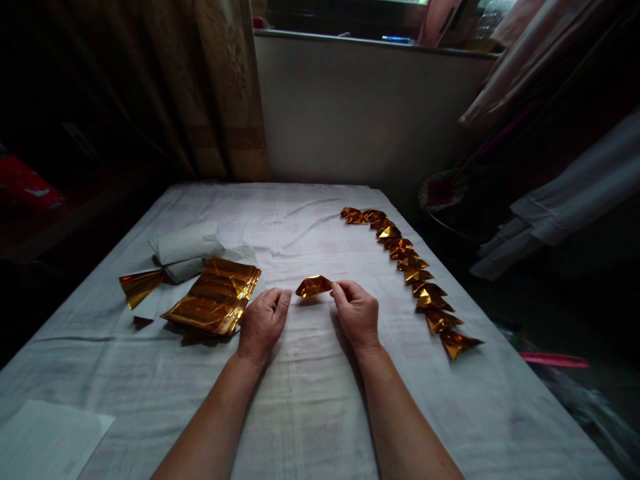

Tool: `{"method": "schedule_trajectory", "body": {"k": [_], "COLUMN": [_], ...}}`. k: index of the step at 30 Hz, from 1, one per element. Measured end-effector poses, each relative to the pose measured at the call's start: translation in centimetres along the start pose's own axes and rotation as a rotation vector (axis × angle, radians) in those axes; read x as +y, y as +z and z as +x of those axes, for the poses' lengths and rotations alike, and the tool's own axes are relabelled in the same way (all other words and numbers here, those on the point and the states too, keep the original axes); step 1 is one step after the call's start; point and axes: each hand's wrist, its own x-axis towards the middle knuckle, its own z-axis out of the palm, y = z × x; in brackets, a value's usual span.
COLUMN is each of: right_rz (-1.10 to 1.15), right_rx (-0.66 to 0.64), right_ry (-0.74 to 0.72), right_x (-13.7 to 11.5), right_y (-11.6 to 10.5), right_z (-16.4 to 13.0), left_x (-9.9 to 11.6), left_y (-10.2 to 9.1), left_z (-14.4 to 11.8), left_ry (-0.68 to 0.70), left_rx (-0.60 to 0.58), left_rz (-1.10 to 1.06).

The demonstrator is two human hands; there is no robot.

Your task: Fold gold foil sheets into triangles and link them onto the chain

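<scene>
A folded piece of shiny gold foil paper (314, 287), shaped like a small boat, is held just above the middle of the table. My right hand (357, 313) pinches its right end between thumb and fingers. Close to the other end, with a small gap, is my left hand (265, 323), its fingers curled in and the thumb pressed along them. No object shows in that hand. Beside it lies a stack of flat gold foil sheets (213, 297). A curving row of similar folded gold pieces (415, 273) runs along the table's right side.
Crumpled white wrapping paper (185, 243) and a loose gold sheet (141, 287) lie behind and left of the stack. White paper (50, 437) rests at the near left corner of the cloth-covered table (310, 413). Clothes (575, 187) hang at right; a curtain (220, 87) hangs at the back left.
</scene>
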Motion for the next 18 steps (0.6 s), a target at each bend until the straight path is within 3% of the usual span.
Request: {"method": "schedule_trajectory", "body": {"k": [4,8,14,18], "right_rz": [0.076,0.117,-0.05,-0.175], "right_rx": [0.118,0.228,0.317,0.337], "right_ry": [0.135,0.228,0.28,0.285], "right_x": [1.1,2.8,5.5,7.0], "right_y": [-0.3,-0.1,0.7,1.1], "right_z": [1.5,5.1,12.7,15.9], "left_x": [-0.2,-0.4,-0.5,-0.5], "left_y": [0.0,0.0,0.2,0.2], "left_z": [0.1,0.1,0.1,0.1], "left_ry": [-0.009,-0.024,-0.044,-0.066], "left_rx": [0.003,0.005,0.015,0.004], "left_rz": [-0.039,-0.074,-0.13,-0.16]}}
